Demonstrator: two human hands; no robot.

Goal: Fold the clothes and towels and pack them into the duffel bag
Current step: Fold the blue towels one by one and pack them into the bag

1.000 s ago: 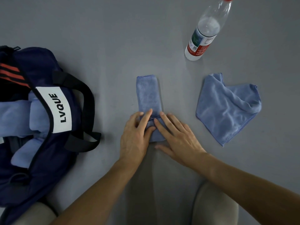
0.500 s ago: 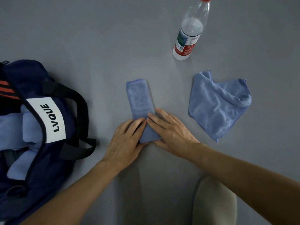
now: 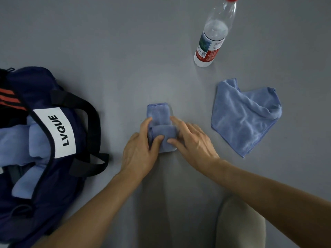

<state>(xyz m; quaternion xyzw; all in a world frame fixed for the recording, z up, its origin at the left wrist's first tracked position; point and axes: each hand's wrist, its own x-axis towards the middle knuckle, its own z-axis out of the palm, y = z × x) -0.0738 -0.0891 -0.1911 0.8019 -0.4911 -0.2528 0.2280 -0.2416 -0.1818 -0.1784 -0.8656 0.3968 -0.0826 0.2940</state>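
Narrow blue towel (image 3: 158,113), near end rolled up, on grey surface (image 3: 107,51) right of open navy duffel bag (image 3: 60,192), left hand (image 3: 138,153) and right hand (image 3: 194,143) gripping roll at either end, thumbs on top, crumpled blue cloth (image 3: 243,120) and plastic water bottle (image 3: 212,36) farther right of bag.

Both forearms come in from the bottom, angling toward each other. Left hand (image 3: 141,151) and right hand (image 3: 194,140) are nearly touching, thumbs and fingers (image 3: 179,124) pinching the towel (image 3: 158,111) roll.
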